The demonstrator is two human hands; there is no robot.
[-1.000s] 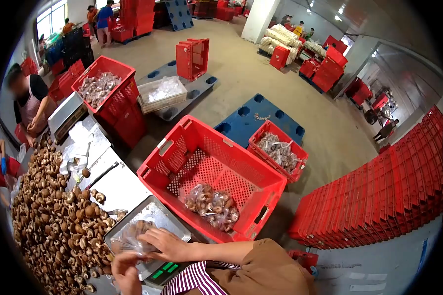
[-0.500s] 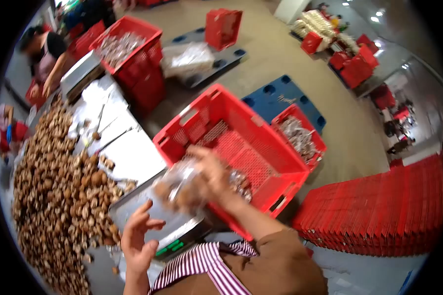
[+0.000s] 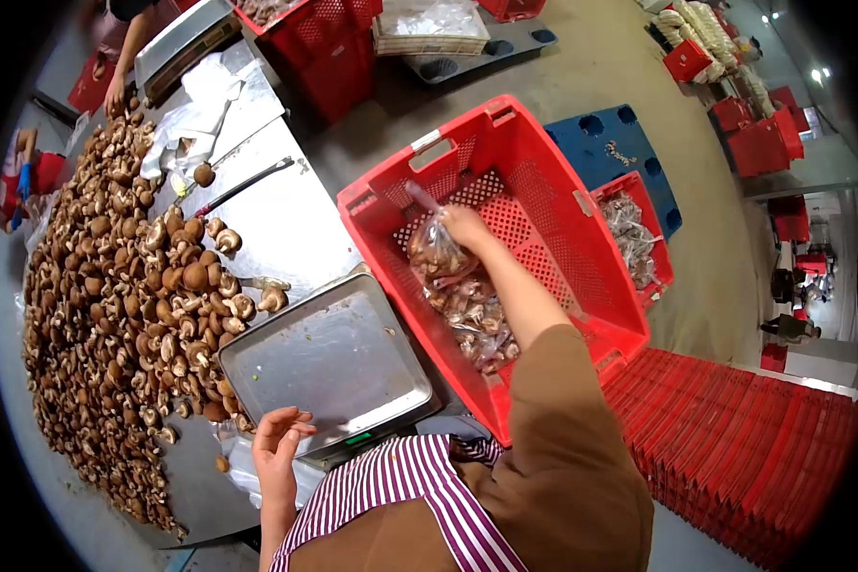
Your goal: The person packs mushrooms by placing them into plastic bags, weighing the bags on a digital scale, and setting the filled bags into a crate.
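My right hand reaches down inside a large red crate, its fingers closed on a clear plastic bag of mushrooms. Other filled mushroom bags lie along the crate's near side, below that bag. By the lower left corner of a metal scale tray, my left hand hovers with bent fingers apart and nothing in it. Nothing lies on the tray except a few tiny scraps. A big heap of loose brown mushrooms spreads over the table to the left.
A dark-handled tool and white plastic bags lie on the metal table. Nested red crates stand at right. A smaller red crate with bags rests by a blue pallet. A co-worker's arm reaches toward the heap.
The bag of mushrooms has moved from above the scale into the red crate with my right hand. My left hand has dropped slightly, and the view has shifted.
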